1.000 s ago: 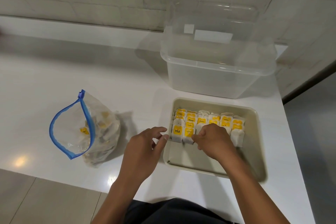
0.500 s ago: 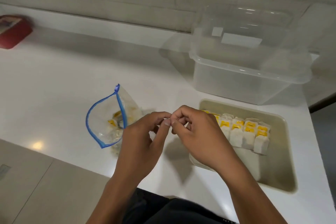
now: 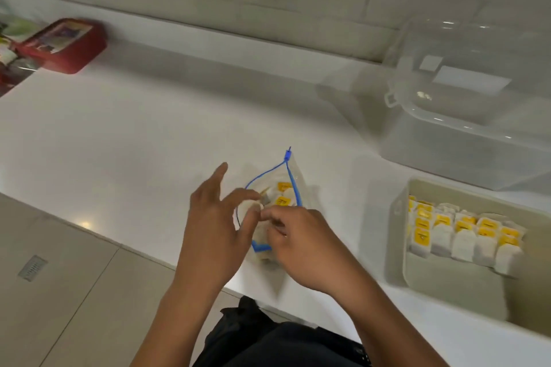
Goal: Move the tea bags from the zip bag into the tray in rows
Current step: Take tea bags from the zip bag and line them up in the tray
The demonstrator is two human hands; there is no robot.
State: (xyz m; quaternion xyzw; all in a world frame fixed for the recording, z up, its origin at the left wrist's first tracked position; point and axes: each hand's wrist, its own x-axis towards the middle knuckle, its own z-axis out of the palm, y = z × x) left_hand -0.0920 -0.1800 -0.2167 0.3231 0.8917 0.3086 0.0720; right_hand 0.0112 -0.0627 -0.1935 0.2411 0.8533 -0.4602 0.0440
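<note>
On the white bench, a person's hands meet at the open mouth of a blue-rimmed zip bag of yellow-tagged tea bags. Left hand has fingers spread; right hand has fingers curled at the opening, though blur hides what they grip. Right of it, a beige tray holds rows of tea bags. Tag writing is unreadable. Behind stands a clear lidded box; a red box sits far left.
</note>
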